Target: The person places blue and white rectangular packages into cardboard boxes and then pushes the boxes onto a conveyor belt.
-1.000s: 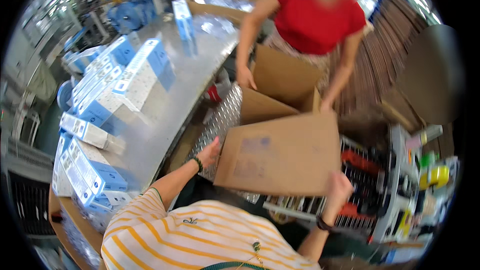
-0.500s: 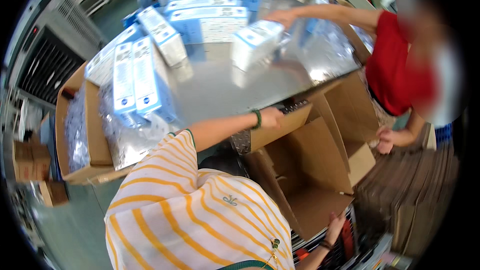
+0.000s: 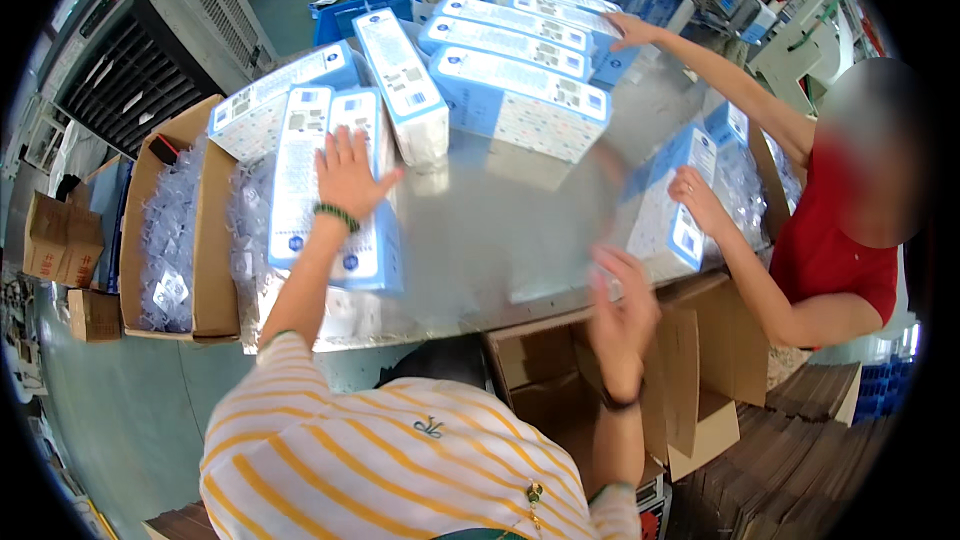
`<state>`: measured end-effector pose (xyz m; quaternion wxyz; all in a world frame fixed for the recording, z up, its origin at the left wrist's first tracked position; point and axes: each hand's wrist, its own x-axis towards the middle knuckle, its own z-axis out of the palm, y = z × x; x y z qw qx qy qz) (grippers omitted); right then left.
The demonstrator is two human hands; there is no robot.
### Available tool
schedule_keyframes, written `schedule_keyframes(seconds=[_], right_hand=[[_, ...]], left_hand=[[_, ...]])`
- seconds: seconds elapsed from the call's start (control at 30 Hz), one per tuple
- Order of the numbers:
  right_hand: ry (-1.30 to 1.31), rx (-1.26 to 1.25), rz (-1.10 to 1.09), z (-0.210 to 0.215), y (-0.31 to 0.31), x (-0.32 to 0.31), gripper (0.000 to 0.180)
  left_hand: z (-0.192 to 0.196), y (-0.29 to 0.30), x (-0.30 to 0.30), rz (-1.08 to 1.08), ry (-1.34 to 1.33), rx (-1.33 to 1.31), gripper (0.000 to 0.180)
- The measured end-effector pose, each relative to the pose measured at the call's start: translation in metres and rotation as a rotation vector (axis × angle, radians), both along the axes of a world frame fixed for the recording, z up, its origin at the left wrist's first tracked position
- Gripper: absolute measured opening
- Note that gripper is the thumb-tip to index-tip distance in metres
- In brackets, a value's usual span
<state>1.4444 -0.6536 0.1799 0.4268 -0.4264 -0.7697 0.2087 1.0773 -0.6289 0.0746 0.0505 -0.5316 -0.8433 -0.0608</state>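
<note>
My left hand (image 3: 350,178) lies with spread fingers across two upright blue-and-white boxes, the nearer left box (image 3: 300,170) and the box beside it (image 3: 362,255). It is open and touches their tops. My right hand (image 3: 622,315), blurred, hovers at the table's front edge above an open brown carton (image 3: 550,390). Its fingers look loosely apart and no held thing shows. A co-worker's hand (image 3: 698,200) touches another blue-and-white box (image 3: 665,210) at the table's right. The co-worker's other hand (image 3: 632,32) reaches to the row of boxes at the back.
More blue-and-white boxes (image 3: 515,90) stand on the metal table (image 3: 480,250). At left, a carton (image 3: 210,260) holds clear plastic pieces (image 3: 165,250). Clear plastic packs (image 3: 738,180) lie at right, near the co-worker in red. Flattened cardboard (image 3: 780,470) is stacked at lower right.
My left hand has moved from the open carton's flap to the boxes at left. My right hand has risen from the carton's lower side. The co-worker's box has been set at the table's right.
</note>
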Motion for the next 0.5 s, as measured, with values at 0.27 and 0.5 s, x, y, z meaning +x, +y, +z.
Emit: schedule_keyframes(seconds=[0.27,0.5], right_hand=[[-0.350,0.307,-0.008,-0.075,0.164,-0.272,0.040],[-0.817,0.177,0.084,-0.079,0.119,-0.181,0.071]], left_hand=[[0.018,0.003,0.018,-0.056,-0.080,0.167,0.073],[0.011,-0.001,0.015,-0.051,-0.074,0.211,0.072]])
